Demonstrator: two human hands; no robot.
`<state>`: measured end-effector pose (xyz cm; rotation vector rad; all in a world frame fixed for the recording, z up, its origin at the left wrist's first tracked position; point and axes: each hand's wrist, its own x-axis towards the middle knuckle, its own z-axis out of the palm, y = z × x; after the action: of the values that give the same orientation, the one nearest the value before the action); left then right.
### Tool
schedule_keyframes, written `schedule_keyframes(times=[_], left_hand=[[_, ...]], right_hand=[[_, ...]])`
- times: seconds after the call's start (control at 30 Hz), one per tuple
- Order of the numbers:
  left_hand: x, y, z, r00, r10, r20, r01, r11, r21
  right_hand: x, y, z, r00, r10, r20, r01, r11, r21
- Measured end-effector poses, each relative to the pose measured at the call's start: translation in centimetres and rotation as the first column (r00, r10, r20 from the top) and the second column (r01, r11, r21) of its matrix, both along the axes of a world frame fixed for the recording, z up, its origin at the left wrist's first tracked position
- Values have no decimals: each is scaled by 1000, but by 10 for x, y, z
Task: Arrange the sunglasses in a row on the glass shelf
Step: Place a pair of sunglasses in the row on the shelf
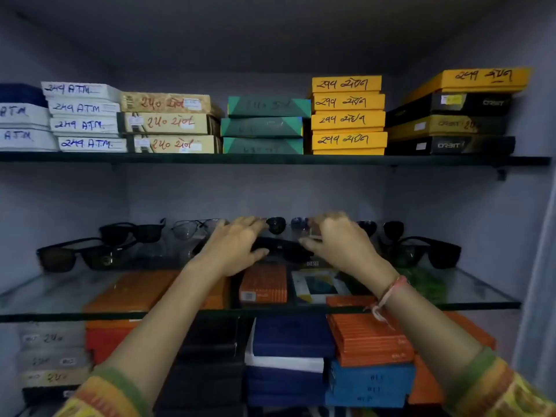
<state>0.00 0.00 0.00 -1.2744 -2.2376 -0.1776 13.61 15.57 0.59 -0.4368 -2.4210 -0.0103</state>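
Observation:
A glass shelf (60, 291) runs across the middle of the cabinet with several sunglasses on it. My left hand (233, 246) and my right hand (337, 240) both grip a black pair of sunglasses (285, 249) at the shelf's centre, one hand at each end. To the left lie a dark brown-lensed pair (75, 257), a black pair (132, 231) behind it, and a thin-framed clear pair (189, 228). Round dark-lensed pairs (276, 225) stand at the back behind my hands. On the right a black pair (427, 252) lies in front of another dark pair (392, 228).
The upper shelf (270, 159) carries stacks of labelled boxes: white, beige, green, yellow (347, 115) and black. Under the glass shelf are orange (370, 338), blue and black boxes. Cabinet walls close in on the left and right.

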Motion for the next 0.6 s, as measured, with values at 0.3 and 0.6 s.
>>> schedule_keyframes(times=[0.3, 0.6], left_hand=[[-6, 27, -15, 987, 25, 161, -16, 998, -60], [-12, 26, -22, 977, -7, 213, -5, 998, 56]], right_hand=[[-25, 24, -12, 941, 25, 336, 22, 991, -135], [-40, 31, -20, 959, 99, 265, -14, 952, -304]])
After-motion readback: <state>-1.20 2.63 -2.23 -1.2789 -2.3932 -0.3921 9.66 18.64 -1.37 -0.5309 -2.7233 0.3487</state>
